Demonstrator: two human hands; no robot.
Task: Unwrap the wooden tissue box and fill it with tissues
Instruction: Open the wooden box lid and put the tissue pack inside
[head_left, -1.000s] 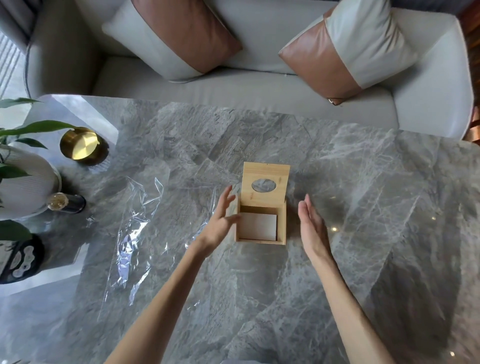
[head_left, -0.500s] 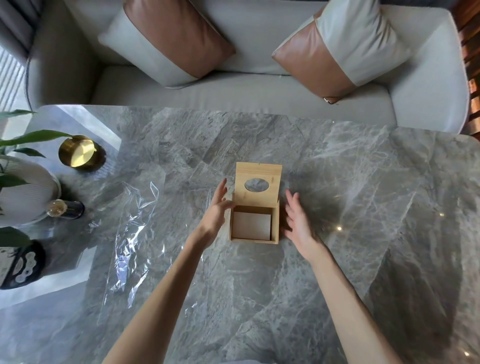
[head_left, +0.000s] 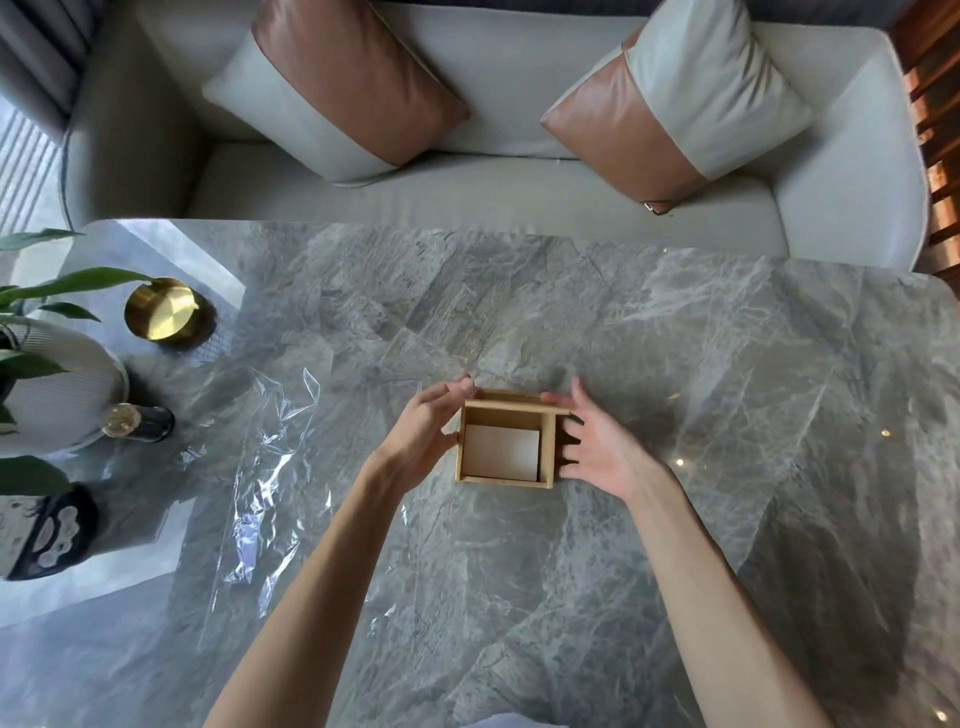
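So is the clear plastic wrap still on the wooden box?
No, the clear plastic wrap lies flat on the marble table, left of the open wooden box.

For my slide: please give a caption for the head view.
Both hands, left and right, hold an open wooden box on a marble table.

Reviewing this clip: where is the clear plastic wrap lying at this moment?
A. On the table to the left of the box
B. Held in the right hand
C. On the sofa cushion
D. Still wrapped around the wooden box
A: the clear plastic wrap lies crumpled on the marble table, left of the bare wooden box.
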